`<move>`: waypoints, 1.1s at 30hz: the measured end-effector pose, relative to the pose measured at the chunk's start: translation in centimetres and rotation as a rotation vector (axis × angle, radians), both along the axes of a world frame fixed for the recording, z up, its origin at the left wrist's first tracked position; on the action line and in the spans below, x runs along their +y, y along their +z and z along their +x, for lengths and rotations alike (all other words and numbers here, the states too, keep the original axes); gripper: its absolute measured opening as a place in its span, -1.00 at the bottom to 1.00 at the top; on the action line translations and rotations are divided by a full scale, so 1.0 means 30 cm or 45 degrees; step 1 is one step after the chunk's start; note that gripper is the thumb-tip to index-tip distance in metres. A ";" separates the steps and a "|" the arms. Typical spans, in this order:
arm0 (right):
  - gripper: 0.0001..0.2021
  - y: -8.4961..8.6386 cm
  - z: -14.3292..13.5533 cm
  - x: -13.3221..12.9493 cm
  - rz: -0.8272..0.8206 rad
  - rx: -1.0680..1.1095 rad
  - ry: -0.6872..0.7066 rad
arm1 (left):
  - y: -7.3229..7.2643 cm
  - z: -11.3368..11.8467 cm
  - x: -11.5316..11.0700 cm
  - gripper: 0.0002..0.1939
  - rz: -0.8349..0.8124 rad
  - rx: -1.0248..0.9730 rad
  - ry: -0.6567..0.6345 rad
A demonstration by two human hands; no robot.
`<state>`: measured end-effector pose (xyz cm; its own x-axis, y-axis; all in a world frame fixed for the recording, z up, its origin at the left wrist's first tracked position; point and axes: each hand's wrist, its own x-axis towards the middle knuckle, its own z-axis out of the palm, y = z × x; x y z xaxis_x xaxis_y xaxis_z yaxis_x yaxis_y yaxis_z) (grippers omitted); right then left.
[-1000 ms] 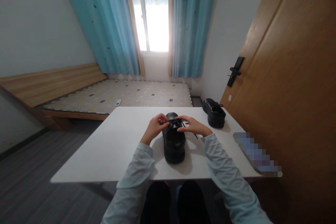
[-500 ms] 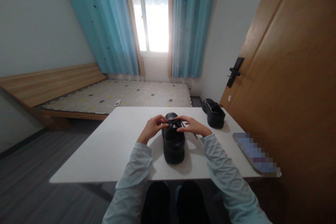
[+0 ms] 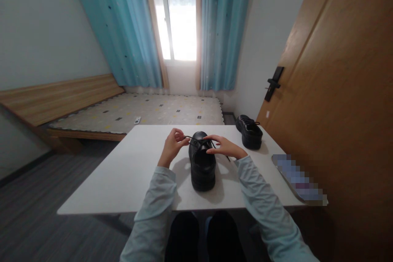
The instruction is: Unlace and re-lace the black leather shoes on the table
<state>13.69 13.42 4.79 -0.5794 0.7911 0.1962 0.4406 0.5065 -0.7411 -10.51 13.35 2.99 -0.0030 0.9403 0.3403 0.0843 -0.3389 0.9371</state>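
A black lace-up shoe stands upright on the white table, its heel toward me and its toe pointing away. Left of the shoe, my left hand pinches a black shoelace, which stretches from the fingertips to the top of the shoe. My right hand rests over the shoe's right side, its fingers closed at the laces near the knot. Part of a lace hangs down beneath the right hand toward the tabletop.
A second black shoe stands at the table's back right corner. A flat, pixelated object lies along the right edge. Beyond the table are a bed with a small white item on it, and a wooden door at the right.
My left hand has moved left, away from the shoe, drawing the lace out with it. The right hand has stayed nearly in place.
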 end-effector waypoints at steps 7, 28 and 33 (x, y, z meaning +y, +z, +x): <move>-0.43 0.002 0.002 0.000 0.015 0.004 0.019 | 0.008 -0.002 0.000 -0.63 -0.047 -0.173 0.111; -0.44 0.014 -0.003 -0.006 -0.004 -0.003 0.014 | 0.011 -0.006 0.011 -0.78 0.243 0.193 0.267; -0.44 0.015 -0.005 -0.008 0.005 -0.004 0.015 | 0.023 0.001 -0.001 -0.80 0.303 0.241 0.346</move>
